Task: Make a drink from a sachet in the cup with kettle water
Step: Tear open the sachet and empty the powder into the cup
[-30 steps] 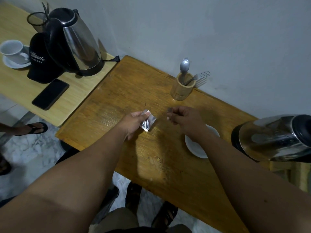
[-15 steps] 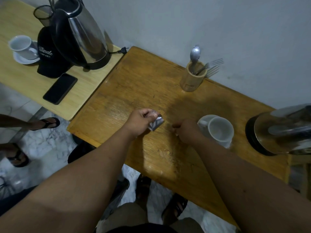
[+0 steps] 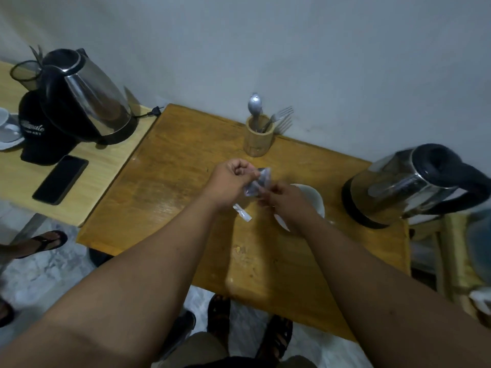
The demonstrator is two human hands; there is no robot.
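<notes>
Head view: sachet being opened at frame centre.
Left hand and right hand both pinch the silver sachet above the wooden surface, just left of the cup; a torn strip lies below. Judged step: opening done. Next: tip contents into cup, then fetch the kettle at right.
</notes>
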